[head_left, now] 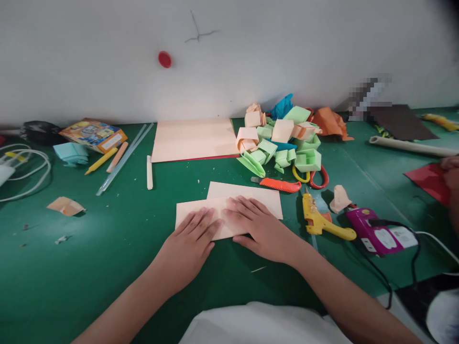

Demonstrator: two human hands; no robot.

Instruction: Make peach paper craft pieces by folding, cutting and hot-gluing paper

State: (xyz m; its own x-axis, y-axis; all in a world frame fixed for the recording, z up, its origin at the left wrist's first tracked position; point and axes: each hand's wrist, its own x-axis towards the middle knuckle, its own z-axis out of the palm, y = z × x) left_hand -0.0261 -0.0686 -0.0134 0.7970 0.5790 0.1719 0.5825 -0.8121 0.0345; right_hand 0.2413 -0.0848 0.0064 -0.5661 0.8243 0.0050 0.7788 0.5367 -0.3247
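Observation:
A folded strip of peach paper (224,232) lies on the green table in front of me. My left hand (195,243) rests flat on its left part, fingers stretched out. My right hand (263,229) presses flat on its right part with the fingers spread a little. Partly beneath that strip, a second peach paper piece (244,190) sticks out at the back and right. An orange utility knife (279,185) lies just behind the papers. To the right of my right hand is a yellow glue gun (319,220).
Crumpled and folded paper pieces (283,134) are heaped at the back, by red-handled scissors (321,177). Peach sheets (193,138) lie left of the heap. Clear glue sticks (122,165) and a crayon box (93,134) are at left. A purple power strip (375,231) with cables sits right, near another person's hand (452,174).

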